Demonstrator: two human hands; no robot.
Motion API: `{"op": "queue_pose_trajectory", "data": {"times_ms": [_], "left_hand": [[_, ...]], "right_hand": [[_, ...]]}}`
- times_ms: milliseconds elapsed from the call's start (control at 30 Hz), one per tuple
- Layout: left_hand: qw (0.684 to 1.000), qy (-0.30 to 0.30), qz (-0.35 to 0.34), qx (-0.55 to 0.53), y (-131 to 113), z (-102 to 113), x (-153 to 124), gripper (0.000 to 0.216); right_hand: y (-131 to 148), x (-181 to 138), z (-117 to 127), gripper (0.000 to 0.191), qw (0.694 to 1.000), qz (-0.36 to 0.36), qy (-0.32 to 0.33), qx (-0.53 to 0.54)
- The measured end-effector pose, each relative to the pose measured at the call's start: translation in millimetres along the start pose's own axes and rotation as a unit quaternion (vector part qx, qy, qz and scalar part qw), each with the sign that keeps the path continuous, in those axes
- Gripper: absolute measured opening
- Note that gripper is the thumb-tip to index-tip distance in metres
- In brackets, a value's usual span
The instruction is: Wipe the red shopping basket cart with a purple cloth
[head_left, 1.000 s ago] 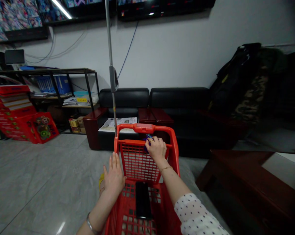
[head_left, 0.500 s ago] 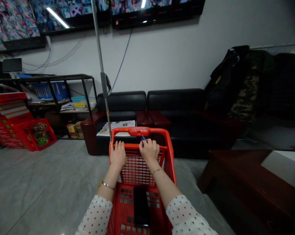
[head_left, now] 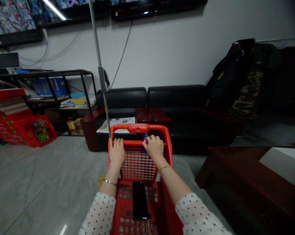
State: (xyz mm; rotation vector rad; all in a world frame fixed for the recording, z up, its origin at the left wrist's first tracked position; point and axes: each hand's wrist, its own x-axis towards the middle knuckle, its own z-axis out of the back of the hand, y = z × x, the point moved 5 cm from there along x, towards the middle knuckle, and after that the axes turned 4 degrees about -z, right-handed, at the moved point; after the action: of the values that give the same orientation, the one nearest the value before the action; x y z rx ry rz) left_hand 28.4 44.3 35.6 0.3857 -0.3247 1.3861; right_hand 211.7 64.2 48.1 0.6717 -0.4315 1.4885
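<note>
A red plastic shopping cart (head_left: 168,137) stands in front of me, with a mesh panel and a crossbar below its handle. My left hand (head_left: 117,151) lies over the left end of the crossbar, fingers closed over it. My right hand (head_left: 154,147) is closed around a small bunched blue-purple cloth (head_left: 144,148), held against the same bar right of centre; its fingers hide most of the cloth. On the cart's floor, between my forearms, lies a black smartphone (head_left: 140,200). A grey metal pole (head_left: 98,54) rises from the cart's left corner, beside my left hand.
Behind the cart stands a black sofa (head_left: 176,101) with newspapers (head_left: 127,122) on its left seat. A dark wooden table (head_left: 237,169) is at the right. Stacked red boxes (head_left: 7,120) and a shelf (head_left: 81,73) stand at the left. Coats (head_left: 247,88) hang far right.
My right hand has slid a little to the right along the crossbar with the cloth. My left hand stays on the bar. The view has shifted slightly downward.
</note>
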Motion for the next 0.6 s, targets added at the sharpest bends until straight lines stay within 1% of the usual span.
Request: {"op": "queue_pose_trajectory", "data": {"times_ms": [67, 133, 167, 233, 267, 333, 367, 433, 500, 600], "left_hand": [[1.000, -0.001, 0.003, 0.004, -1, -1, 2, 0.068], [1.000, 0.000, 0.009, 0.010, -2, -3, 4, 0.067], [1.000, 0.000, 0.010, 0.012, -2, -3, 4, 0.067], [1.000, -0.005, 0.011, 0.016, -2, -4, 5, 0.067], [1.000, -0.009, 0.011, 0.017, -2, -3, 4, 0.068], [1.000, -0.016, 0.014, 0.019, -1, -3, 3, 0.069], [1.000, -0.016, 0.016, 0.021, -1, -3, 3, 0.069], [0.999, -0.015, 0.019, 0.023, -1, -3, 1, 0.068], [0.999, -0.016, 0.018, 0.023, -2, -4, 0, 0.068], [1.000, -0.014, 0.015, 0.014, -4, -6, 0, 0.067]], "right_hand": [[-2, -2, 3, 0.029, 0.998, -0.055, -0.024, -0.005], [15, -5, 1, 0.028, 0.997, -0.071, -0.039, 0.000], [27, -6, -2, 0.028, 0.997, -0.059, -0.040, 0.006], [51, -7, -7, 0.027, 0.999, -0.012, -0.034, 0.019], [59, -7, -9, 0.027, 0.999, 0.012, -0.030, 0.024], [64, -6, -11, 0.028, 0.998, 0.054, -0.025, 0.029], [61, -6, -11, 0.028, 0.997, 0.071, -0.024, 0.028], [47, -5, -8, 0.028, 0.996, 0.085, -0.026, 0.024], [25, -4, -5, 0.026, 0.997, 0.061, -0.036, 0.017], [-6, -3, -3, 0.026, 0.998, -0.002, -0.067, 0.008]]}}
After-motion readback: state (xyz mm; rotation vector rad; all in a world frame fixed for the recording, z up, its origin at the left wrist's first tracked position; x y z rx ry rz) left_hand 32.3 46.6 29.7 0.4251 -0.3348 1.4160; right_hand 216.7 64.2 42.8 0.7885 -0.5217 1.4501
